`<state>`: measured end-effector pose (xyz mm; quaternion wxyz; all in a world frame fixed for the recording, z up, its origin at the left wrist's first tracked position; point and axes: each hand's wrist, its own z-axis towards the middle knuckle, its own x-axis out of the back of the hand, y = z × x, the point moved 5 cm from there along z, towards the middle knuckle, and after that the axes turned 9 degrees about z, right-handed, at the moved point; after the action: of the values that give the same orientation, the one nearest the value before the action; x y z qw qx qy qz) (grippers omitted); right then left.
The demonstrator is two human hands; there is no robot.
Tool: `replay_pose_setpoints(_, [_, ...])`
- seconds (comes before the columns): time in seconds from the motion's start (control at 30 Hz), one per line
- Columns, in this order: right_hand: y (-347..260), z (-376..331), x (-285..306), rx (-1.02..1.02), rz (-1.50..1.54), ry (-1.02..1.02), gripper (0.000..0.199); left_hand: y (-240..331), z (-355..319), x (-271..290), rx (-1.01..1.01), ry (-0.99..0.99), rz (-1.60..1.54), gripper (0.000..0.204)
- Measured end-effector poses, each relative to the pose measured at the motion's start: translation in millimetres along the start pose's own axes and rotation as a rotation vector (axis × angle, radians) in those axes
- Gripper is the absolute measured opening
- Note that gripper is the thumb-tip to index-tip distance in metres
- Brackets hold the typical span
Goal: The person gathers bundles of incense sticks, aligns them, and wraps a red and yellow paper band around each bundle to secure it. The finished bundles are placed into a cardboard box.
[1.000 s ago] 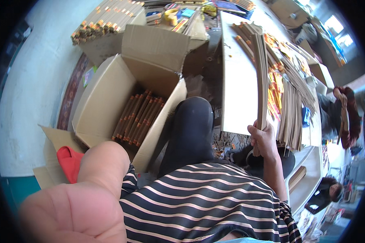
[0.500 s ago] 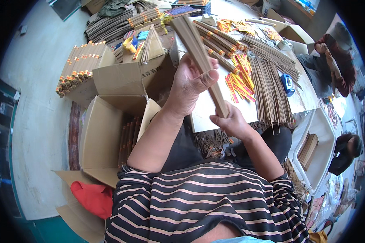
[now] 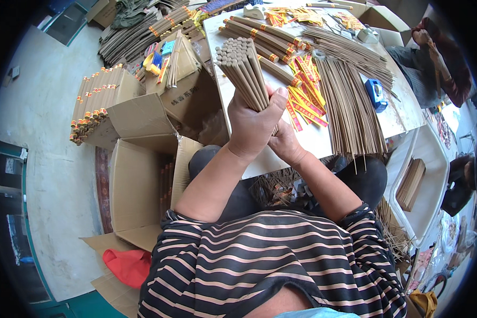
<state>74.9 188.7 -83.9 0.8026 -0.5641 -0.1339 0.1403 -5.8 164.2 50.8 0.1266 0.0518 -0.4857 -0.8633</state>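
A thick bundle of brown incense sticks [image 3: 247,79] is tilted up before me, its round ends facing my view. My left hand [image 3: 255,124] is wrapped round it below those ends, thumb along the side. Close under it, my right hand [image 3: 288,142] closes round the lower part, its fingers partly hidden by the left. Just beyond the hands, on the white table [image 3: 317,142], lie red-and-yellow paper bands [image 3: 303,105] and banded incense bundles [image 3: 267,45]. A wide spread of loose incense sticks [image 3: 351,108] lies to the right.
A blue tape dispenser [image 3: 375,95] sits on the table's right. At my left stands an open cardboard box [image 3: 138,185] holding banded bundles, with stacked bundles [image 3: 95,100] beyond. A white tub [image 3: 434,196] with sticks is at right. Another person [image 3: 434,63] sits at the far right.
The bundle has turned so its ends face me, and it sits lower. My right hand has moved from its lower end up close under my left. The view has shifted slightly.
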Motion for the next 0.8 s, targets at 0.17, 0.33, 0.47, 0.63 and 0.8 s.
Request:
replay_pose_setpoints(0.17, [3, 2, 3, -0.123, -0.011, -0.002, 0.024, -24, 9, -5, 0.114, 0.065, -0.067, 0.016])
replay_pose_setpoints(0.33, [-71, -15, 6, -0.424, 0.103, -0.335, 0.027, -7, 21, 11, 0.386, -0.105, -0.666, 0.018])
replay_pose_setpoints(0.47, [-73, -45, -3, -0.635, 0.347, -0.356, 0.024, -18, 11, 15, 0.527, -0.17, -0.776, 0.017])
replay_pose_setpoints(0.63, [-79, -54, 7, -0.379, -0.489, -0.06, 0.025, -39, 1, 22, 0.625, 0.137, -0.575, 0.018])
replay_pose_setpoints(0.8, [-75, -66, 1, -0.504, -0.022, -0.2, 0.022, -38, -2, 25, 0.614, 0.047, -0.675, 0.019])
